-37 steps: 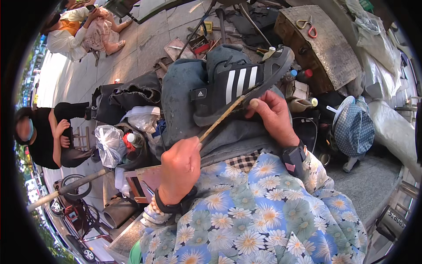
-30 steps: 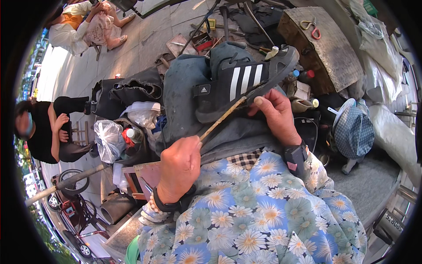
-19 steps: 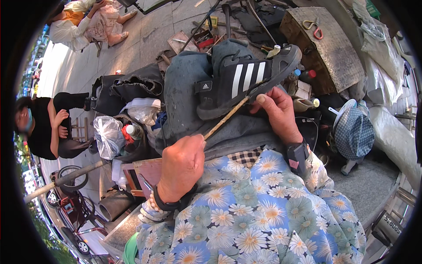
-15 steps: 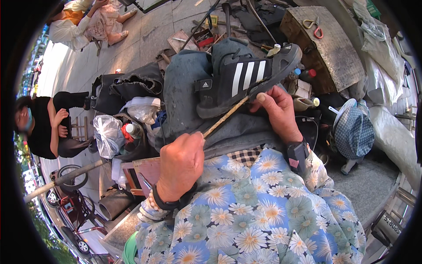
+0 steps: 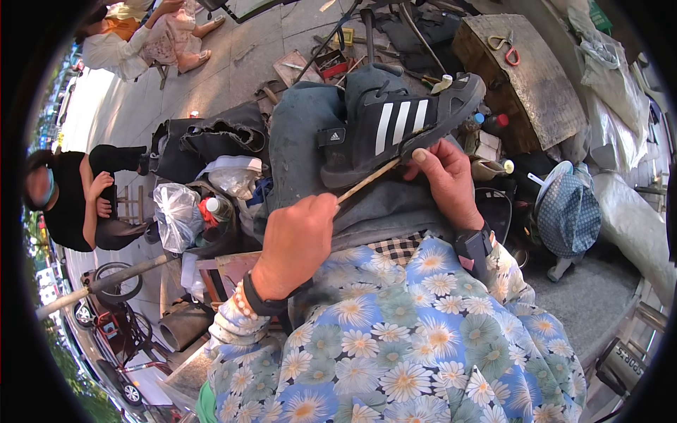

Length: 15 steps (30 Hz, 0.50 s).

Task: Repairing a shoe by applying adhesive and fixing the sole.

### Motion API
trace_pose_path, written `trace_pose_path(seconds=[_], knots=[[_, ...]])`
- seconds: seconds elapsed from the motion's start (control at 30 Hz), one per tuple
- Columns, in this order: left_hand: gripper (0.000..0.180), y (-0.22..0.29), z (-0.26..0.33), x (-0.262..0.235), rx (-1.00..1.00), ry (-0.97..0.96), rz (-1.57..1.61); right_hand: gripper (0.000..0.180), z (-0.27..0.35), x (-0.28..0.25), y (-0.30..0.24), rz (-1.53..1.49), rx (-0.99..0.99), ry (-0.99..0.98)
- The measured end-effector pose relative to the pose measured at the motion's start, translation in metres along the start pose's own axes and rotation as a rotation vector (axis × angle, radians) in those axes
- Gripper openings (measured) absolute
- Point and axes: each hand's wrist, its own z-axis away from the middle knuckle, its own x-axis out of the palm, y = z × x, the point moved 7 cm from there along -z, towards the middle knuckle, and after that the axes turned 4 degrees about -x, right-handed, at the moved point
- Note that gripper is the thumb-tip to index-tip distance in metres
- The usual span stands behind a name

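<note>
Grey paving slabs fill the background, with people sitting around and a whole lot of stuff on the ground. Dark sports shoe with white stripes lies across the knees on dark cloth, toe pointing up to the right. Left hand is closed round a thin stick, whose far end meets the sole edge. Right hand has its thumb and bent fingers up against that same edge (can't tell if anything's pinched between them). Container-wise: a small red tray has odds and ends in it, too tiny to name. Scissors lie on top of a wooden box. Just beside that box, two bottles stand close together, one blue-capped, one red-capped. Over left, a clear plastic bag holds something pale I can't make out, next to a white-capped bottle.
</note>
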Motion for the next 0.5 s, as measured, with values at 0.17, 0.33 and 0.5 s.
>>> trace_pose_path(seconds=[0.17, 0.33, 0.5], knots=[[0.006, -0.005, 0.012, -0.021, -0.006, 0.084, -0.021, 0.017, 0.000, -0.004, 0.004, 0.030, 0.003, 0.013], [0.006, -0.021, 0.016, -0.007, -0.076, 0.044, 0.206, 0.019, -0.002, -0.003, 0.002, -0.020, 0.020, 0.009], [0.008, -0.021, 0.018, -0.003, -0.127, -0.002, 0.312, 0.019, -0.002, -0.004, 0.002, -0.028, 0.023, 0.008]])
